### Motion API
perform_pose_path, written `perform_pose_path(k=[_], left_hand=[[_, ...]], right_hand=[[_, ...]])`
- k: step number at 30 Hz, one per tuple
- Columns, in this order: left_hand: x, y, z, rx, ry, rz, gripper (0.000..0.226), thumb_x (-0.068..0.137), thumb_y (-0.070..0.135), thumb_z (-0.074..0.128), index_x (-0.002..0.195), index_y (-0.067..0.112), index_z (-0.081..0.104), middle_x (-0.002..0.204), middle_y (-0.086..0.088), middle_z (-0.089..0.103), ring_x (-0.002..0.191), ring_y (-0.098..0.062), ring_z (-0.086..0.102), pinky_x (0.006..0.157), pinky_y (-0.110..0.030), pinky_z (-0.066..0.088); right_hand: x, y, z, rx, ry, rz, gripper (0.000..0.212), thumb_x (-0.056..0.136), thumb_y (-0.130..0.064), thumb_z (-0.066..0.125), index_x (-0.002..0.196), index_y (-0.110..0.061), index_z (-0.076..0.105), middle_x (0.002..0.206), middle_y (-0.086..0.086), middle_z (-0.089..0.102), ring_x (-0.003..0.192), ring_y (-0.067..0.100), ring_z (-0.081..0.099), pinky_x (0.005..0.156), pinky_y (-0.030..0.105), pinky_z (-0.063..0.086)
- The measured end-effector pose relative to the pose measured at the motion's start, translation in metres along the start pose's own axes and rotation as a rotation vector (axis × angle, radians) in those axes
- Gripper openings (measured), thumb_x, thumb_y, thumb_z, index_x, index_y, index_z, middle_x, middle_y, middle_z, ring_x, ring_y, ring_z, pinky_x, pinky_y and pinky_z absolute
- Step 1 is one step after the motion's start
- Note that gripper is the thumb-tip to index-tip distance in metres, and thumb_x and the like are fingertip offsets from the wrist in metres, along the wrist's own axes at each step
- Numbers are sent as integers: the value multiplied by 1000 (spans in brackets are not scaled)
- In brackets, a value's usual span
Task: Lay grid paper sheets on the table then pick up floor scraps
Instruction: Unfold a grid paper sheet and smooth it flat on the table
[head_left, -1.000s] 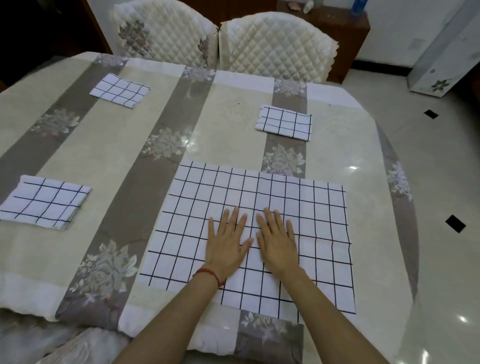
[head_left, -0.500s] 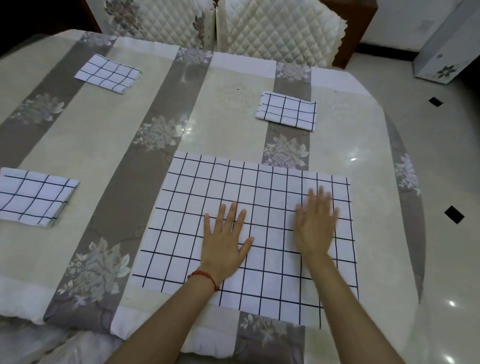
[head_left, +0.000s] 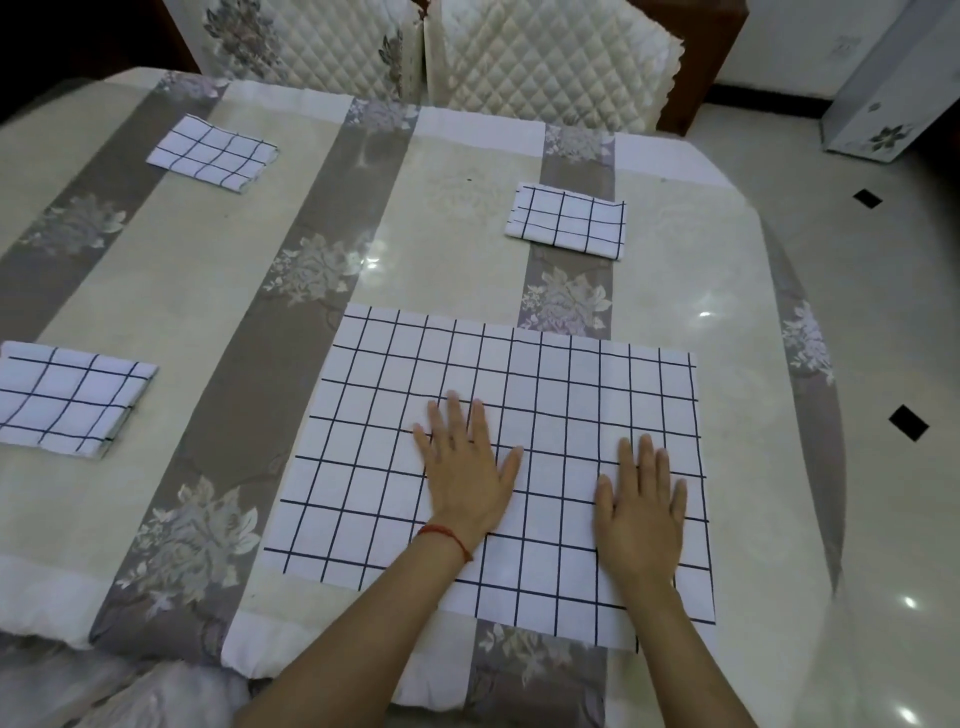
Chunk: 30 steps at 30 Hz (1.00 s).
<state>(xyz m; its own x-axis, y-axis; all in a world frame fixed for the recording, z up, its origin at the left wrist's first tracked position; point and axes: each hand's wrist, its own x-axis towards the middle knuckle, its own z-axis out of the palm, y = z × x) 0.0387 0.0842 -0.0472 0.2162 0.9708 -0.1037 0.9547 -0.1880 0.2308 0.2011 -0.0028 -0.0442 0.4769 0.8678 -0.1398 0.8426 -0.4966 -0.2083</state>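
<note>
A large white sheet with a black grid (head_left: 545, 395) lies spread flat on the table (head_left: 218, 312) in front of me. My left hand (head_left: 467, 467) presses palm down on its middle, fingers spread, a red cord at the wrist. My right hand (head_left: 641, 509) lies flat near the sheet's right edge, fingers apart. Three folded grid sheets rest elsewhere: one at the far left (head_left: 210, 153), one at the far right (head_left: 569, 221), one at the near left edge (head_left: 67, 397). No floor scraps show.
The table carries a beige and grey floral striped cloth under a glossy cover. Two quilted cream chairs (head_left: 545, 57) stand at the far side. Shiny tiled floor (head_left: 893, 332) with small black squares lies to the right, and a white cabinet (head_left: 898, 88) stands at the far right.
My hands lay together on the sheet's middle; the right hand slid out to the right edge and then back toward me. The left hand stayed in the middle. The camera tilted closer.
</note>
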Motion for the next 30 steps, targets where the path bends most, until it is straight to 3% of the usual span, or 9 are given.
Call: perform_pose_path(k=[3, 5, 7, 12, 14, 18, 24, 27, 30], left_hand=[[8, 30, -1, 82, -119, 387, 61, 91, 52, 16, 143, 23, 27, 154, -4, 26, 143, -27, 14, 115, -58, 12], [29, 18, -3, 59, -142, 490, 64, 89, 56, 1, 146, 30, 12, 158, 3, 9, 145, -20, 0, 117, -53, 3], [58, -13, -9, 94, -100, 304, 68, 84, 59, -3, 146, 31, 3, 158, 4, 0, 146, -20, -4, 116, -48, -4], [85, -77, -30, -67, -27, -266, 66, 94, 52, 22, 147, 18, 5, 158, -8, -1, 145, -28, -6, 116, -56, -3], [62, -60, -22, -16, 68, -178, 68, 93, 53, 22, 147, 13, 13, 157, -12, 10, 145, -31, 4, 115, -56, 0], [-16, -24, 6, 106, 12, 303, 64, 92, 59, 10, 145, 23, 18, 154, -2, 22, 141, -20, 10, 113, -44, -3], [-21, -85, -6, 16, 34, -17, 75, 81, 69, -9, 145, 31, -2, 153, 9, -7, 145, -16, -2, 115, -37, -15], [-25, -91, -12, -6, 28, -107, 86, 76, 71, -15, 147, 27, 5, 157, 4, -1, 146, -20, -1, 116, -43, -5], [-27, -86, -20, -24, -49, -133, 81, 80, 68, -1, 147, 23, 8, 158, -2, 4, 146, -22, 0, 117, -46, -1]], right_hand=[[0, 0, -1, -1, 14, 0, 61, 86, -52, -1, 142, -28, -4, 151, -9, -9, 141, 9, -8, 108, 23, -26], [0, 1, 0, 5, 23, -9, 62, 86, -52, 0, 143, -28, -2, 151, -9, -7, 142, 9, -7, 109, 23, -25], [0, 2, 1, 15, 31, -15, 62, 86, -52, -1, 143, -28, -2, 151, -8, -7, 142, 9, -8, 108, 23, -26], [1, 3, 1, 21, 45, -19, 62, 86, -51, -1, 143, -27, -2, 151, -8, -8, 141, 9, -8, 108, 23, -27], [1, 3, 2, 16, 40, -24, 64, 86, -51, -1, 144, -26, -1, 151, -8, -9, 141, 9, -9, 107, 23, -28], [0, 3, 1, 20, 36, -21, 66, 86, -51, 0, 147, -24, 5, 152, -8, -7, 143, 10, -7, 108, 24, -26], [0, 4, 0, 30, 28, -32, 68, 85, -52, -2, 147, -24, 5, 155, -6, -5, 142, 10, -9, 108, 25, -26], [-1, 4, 0, 34, 26, -44, 70, 84, -52, -3, 148, -23, 6, 157, -2, 0, 143, 12, -7, 107, 24, -27], [0, 6, -4, 63, -5, -54, 71, 84, -53, -2, 147, -23, 5, 158, 0, 0, 145, 14, -6, 107, 25, -27]])
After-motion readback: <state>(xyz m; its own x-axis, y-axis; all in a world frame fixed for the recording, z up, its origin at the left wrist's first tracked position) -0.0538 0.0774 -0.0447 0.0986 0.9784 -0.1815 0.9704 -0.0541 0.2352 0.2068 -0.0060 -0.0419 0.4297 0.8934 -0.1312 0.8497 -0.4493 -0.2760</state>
